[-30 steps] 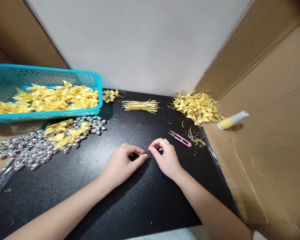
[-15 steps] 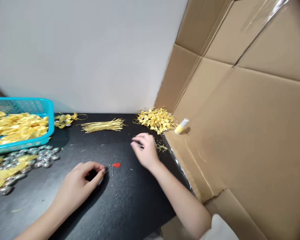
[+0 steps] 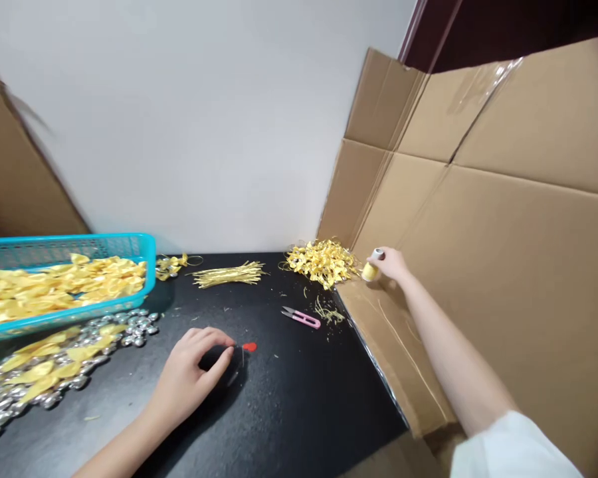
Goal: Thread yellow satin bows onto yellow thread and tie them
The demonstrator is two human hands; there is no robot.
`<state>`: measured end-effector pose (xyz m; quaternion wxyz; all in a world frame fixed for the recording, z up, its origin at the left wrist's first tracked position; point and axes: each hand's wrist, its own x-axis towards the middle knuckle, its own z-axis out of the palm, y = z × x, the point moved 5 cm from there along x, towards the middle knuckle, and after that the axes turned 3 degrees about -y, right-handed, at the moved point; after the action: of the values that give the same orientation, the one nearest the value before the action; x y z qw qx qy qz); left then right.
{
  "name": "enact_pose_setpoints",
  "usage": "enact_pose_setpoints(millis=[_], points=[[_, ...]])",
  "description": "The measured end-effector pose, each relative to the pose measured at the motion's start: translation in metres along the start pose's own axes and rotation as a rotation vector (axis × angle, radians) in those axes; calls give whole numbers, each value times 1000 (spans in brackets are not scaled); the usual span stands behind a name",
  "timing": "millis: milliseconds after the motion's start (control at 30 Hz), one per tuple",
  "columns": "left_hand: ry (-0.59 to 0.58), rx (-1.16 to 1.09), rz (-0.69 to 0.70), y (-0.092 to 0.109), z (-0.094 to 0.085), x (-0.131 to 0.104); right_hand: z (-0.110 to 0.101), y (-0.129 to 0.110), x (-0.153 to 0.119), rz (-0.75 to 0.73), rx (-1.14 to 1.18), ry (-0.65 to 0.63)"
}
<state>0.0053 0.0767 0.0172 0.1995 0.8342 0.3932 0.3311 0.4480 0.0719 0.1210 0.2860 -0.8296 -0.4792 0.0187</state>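
Note:
My right hand (image 3: 393,263) has reached out to the cardboard on the right, its fingers around the pale top of a spool of yellow thread (image 3: 370,271). The spool stands upright, leaning slightly. Low over the black table, my left hand (image 3: 199,362) pinches thumb and forefinger together; whatever lies between the tips is too small to make out. Just beyond those fingertips is a small red piece (image 3: 250,346), with a thin needle-like sliver (image 3: 243,357) beside it. Pink-handled thread snips (image 3: 301,317) lie between my hands.
A turquoise basket (image 3: 150,265) of yellow bows stands at left, with silver beads (image 3: 138,327) and more bows before it. Gold twist ties (image 3: 229,273) lie at the back. A pile of yellow bow pieces (image 3: 321,261) sits by the cardboard wall (image 3: 503,265). Thread scraps (image 3: 329,312) are nearby.
My right hand has moved right from above the table to the spool and taken hold of it. The pink snips now show on the table. My left hand keeps its pinch; the view has shifted.

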Motion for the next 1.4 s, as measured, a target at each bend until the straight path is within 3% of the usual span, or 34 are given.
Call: enact_pose_setpoints(millis=[133, 200, 300, 367, 400, 467, 567, 633, 700, 833, 967, 1400], points=[[44, -30, 60, 23, -21, 36, -32, -77, -15, -270, 135, -17], [27, -133, 45, 43, -29, 61, -31, -127, -36, -493, 350, -229], [-162, -483, 113, 79, -31, 95, -12, -186, -71, -696, 560, -490], [-373, -697, 108, 93, -26, 109, 6, -208, -84, -758, 663, -546], [-422, -762, 92, 96, -26, 113, 13, -214, -86, -765, 723, -515], [-398, -776, 64, 93, -35, 118, 20, -217, -83, -738, 854, -345], [-184, -506, 92, 83, -61, 119, 18, -211, -82, -701, 969, -14], [-41, -248, 114, 79, -78, 114, 13, -214, -90, -758, 909, 151], [51, -36, 114, 78, -89, 108, 10, -222, -104, -862, 753, 236], [115, 221, 102, 77, -96, 99, 20, -240, -120, -1013, 494, 175], [104, 342, 115, 76, -95, 97, 29, -241, -121, -1060, 449, 178], [31, 327, 157, 87, -104, 86, 21, -238, -132, -1086, 401, 212]])
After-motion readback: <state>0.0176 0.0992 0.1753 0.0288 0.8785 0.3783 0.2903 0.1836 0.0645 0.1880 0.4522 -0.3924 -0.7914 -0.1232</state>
